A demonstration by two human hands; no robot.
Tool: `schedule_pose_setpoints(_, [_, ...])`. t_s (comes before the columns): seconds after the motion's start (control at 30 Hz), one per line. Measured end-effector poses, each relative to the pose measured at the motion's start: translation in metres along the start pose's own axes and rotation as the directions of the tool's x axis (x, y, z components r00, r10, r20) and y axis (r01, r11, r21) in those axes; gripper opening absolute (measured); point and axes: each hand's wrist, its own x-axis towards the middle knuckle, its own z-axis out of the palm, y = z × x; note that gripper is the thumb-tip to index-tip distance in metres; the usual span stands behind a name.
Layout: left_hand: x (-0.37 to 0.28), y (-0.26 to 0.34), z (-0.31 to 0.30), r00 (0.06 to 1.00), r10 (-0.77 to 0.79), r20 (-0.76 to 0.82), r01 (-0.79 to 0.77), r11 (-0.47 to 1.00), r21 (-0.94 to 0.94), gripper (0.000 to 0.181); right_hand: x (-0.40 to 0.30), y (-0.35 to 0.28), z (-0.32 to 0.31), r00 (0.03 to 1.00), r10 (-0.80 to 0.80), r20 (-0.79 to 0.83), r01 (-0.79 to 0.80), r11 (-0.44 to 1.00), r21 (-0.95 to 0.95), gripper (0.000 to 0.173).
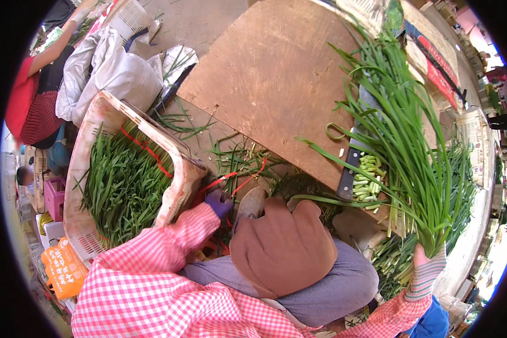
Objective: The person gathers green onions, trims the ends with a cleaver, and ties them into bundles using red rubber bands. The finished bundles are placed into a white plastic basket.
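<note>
My right hand (423, 254), in a striped cuff, grips the lower end of a large bunch of green garlic chives (405, 126). Its long leaves fan up and over the right edge of a brown wooden board (270, 80). My left hand (219, 203), in a purple glove, is low beside a plastic crate (74, 190), among red tie strips (249, 177). Whether its fingers hold a strip cannot be made out. On the board lies a knife with a black handle (349, 173), its blade partly under the leaves. Cut pale stem ends (368, 177) lie beside the handle.
The crate contains green bundles (126, 181) tied in red. More chives (456, 169) are heaped at the right. Loose leaf scraps (236, 156) litter the floor. A white sack (110, 72) and a person in red (25, 101) are at upper left; an orange bag (64, 268) stands lower left.
</note>
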Motion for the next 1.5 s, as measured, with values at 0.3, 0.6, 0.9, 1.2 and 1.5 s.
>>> schedule_pose_setpoints(0.3, [-0.159,0.149,-0.104,0.947,0.31,0.089,-0.252,0.884,-0.395,0.02,-0.005,-0.124,-0.03,0.953,-0.26,-0.155,0.247,0.964,-0.097,0.042])
schedule_pose_setpoints(0.6, [-0.141,0.247,-0.147,0.781,0.624,-0.025,-0.496,0.595,-0.633,0.016,0.025,-0.32,-0.062,0.654,-0.695,-0.301,0.59,0.716,-0.372,0.033])
schedule_pose_setpoints(0.9, [0.031,0.329,-0.101,0.927,0.363,0.099,-0.245,0.781,-0.575,0.022,0.067,-0.423,0.072,0.388,-0.9,-0.199,0.913,0.345,0.22,0.038])
schedule_pose_setpoints(1.2, [0.029,0.315,-0.121,0.911,0.389,0.138,-0.268,0.811,-0.52,0.019,0.095,-0.264,0.25,0.694,-0.254,0.674,0.643,0.64,-0.42,0.073])
schedule_pose_setpoints(1.5, [0.011,0.301,-0.139,0.847,0.509,0.152,-0.333,0.732,-0.594,0.035,0.099,-0.273,0.225,0.698,-0.232,0.678,0.639,0.629,-0.443,0.094])
